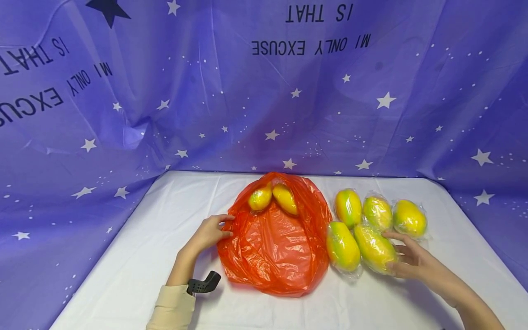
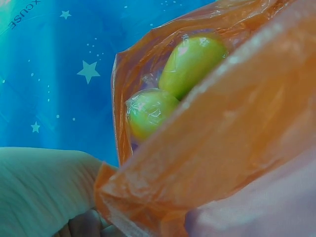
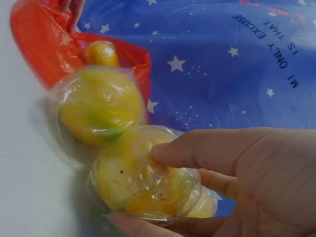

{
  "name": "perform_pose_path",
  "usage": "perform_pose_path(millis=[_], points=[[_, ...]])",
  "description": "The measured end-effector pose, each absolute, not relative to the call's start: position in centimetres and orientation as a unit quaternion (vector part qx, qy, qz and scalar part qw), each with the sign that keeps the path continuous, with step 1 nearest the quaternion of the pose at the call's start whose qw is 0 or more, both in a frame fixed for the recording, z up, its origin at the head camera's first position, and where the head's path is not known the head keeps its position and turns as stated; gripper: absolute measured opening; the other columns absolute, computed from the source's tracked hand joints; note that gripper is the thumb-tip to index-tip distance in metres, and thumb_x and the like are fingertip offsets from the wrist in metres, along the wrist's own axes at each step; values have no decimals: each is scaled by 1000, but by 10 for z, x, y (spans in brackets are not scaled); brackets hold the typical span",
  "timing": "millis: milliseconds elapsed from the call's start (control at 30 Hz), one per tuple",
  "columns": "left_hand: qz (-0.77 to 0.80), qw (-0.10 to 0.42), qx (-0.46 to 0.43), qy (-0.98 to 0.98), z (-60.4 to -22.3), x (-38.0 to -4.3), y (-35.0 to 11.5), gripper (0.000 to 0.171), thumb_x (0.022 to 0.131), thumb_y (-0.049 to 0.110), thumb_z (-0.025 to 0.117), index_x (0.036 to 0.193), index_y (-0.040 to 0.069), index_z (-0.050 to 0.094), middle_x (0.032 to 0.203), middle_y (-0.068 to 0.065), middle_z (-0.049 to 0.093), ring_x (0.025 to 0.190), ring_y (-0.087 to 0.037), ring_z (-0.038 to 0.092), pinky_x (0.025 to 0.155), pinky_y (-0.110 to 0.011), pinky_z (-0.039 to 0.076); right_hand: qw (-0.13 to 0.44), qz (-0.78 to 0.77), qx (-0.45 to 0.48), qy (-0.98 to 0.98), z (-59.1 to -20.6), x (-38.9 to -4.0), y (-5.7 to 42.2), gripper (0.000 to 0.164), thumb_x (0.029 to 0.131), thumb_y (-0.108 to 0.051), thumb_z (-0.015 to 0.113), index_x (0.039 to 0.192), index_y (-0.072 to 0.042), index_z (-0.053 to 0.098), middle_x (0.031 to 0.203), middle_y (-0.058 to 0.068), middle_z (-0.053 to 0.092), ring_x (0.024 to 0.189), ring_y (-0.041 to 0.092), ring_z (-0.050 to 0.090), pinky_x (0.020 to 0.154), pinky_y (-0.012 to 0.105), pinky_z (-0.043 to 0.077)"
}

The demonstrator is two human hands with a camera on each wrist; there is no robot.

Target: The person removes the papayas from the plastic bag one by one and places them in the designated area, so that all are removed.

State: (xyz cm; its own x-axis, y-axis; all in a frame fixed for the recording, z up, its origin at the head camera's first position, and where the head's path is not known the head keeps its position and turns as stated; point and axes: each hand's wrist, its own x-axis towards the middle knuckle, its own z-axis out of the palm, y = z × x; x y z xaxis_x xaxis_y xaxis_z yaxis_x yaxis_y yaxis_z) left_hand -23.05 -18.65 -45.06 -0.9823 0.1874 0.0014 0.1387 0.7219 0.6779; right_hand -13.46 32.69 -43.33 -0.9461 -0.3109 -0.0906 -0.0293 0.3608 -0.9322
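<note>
A purple star-printed cloth (image 1: pixel 264 91) hangs behind and beside the white-covered bench (image 1: pixel 123 275). On it, near the middle, lies the orange plastic bag (image 1: pixel 274 243), its mouth turned to the far side with two mangoes (image 1: pixel 272 198) sitting just inside. The bag looks thin, limp and crinkly; I judge it will collapse unless its rim is held up. The left hand (image 1: pixel 210 231) pinches the bag's left edge at the mouth, fingers curled on the film.

To the right of the bag lie five wrapped mangoes (image 1: pixel 373 213), three in a far row and two nearer. The right hand (image 1: pixel 412 261) closes its grip around the nearer right one, the held mango (image 1: pixel 374 247), thumb on the near side and fingers over the far side; it rests on the bench, touching its neighbour (image 1: pixel 342 245). Each fruit wears clear film, so I judge it smooth and rather slippery, firm but easily bruised, of moderate weight; a broad hold across the middle suits it best.

The right wrist view shows what the head view cannot: the loose, wrinkled wrap on the held mango and the thumb pressing into the film. The left wrist view looks straight into the bag's mouth and shows the two fruits inside are also wrapped and touching.
</note>
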Motion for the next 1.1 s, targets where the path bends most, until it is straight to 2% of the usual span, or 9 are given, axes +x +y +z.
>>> perform_pose_path(millis=[200,233,333,467,600,767,867,1000,1100], points=[[363,30,94,926,-452,-232,-187,39,78,2,76,116,0,67,121,-19,63,108,-37,61,95,-49,46,129,-554,-92,818,-435,-136,326,64,93,-11,62,148,-11,29,144,35,27,106,-4,50,76,37,56],[363,30,94,927,-452,-232,-187,39,78,2,76,116,0,67,120,-19,63,107,-37,61,95,-49,46,129,-554,-88,818,-435,-136,326,64,93,-10,62,148,-10,29,144,35,27,106,-4,50,76,37,56],[364,30,92,926,-452,-232,-187,39,78,2,76,116,1,67,120,-19,63,107,-37,62,95,-49,46,125,-550,-94,820,-436,-137,326,64,93,-10,62,148,-11,29,143,35,27,114,12,51,76,37,56],[360,30,91,928,-452,-232,-187,39,78,3,76,116,1,68,120,-18,63,106,-37,62,94,-49,46,115,-537,-103,829,-437,-137,325,64,94,-10,61,149,-11,28,143,35,27,120,41,44,76,35,56],[357,30,90,929,-452,-232,-187,39,78,3,77,116,2,68,121,-18,64,106,-36,62,94,-49,46,104,-521,-107,840,-438,-137,324,64,94,-10,61,148,-11,28,144,33,28,120,49,41,76,32,55],[361,31,92,928,-452,-232,-187,39,78,3,76,116,2,68,121,-19,63,106,-36,62,94,-48,47,82,-481,-109,866,-437,-137,321,64,93,-14,63,148,-13,31,143,29,35,117,43,48,77,30,51],[364,31,93,926,-452,-232,-186,39,78,2,76,116,1,68,121,-19,63,105,-36,63,93,-48,48,74,-473,-111,871,-435,-136,320,65,93,-15,64,149,-13,32,144,28,35,118,45,46,84,44,51],[367,30,93,925,-452,-231,-187,39,78,3,76,116,1,68,121,-18,63,102,-35,64,91,-47,49,68,-476,-112,869,-433,-135,319,64,94,-17,63,149,-13,33,147,27,32,124,55,37,88,69,39],[367,30,93,925,-452,-231,-187,39,78,3,76,116,1,68,121,-19,63,102,-35,64,91,-47,49,60,-466,-109,876,-432,-134,319,61,95,-20,62,149,-14,35,149,24,32,126,54,35,90,70,36]])
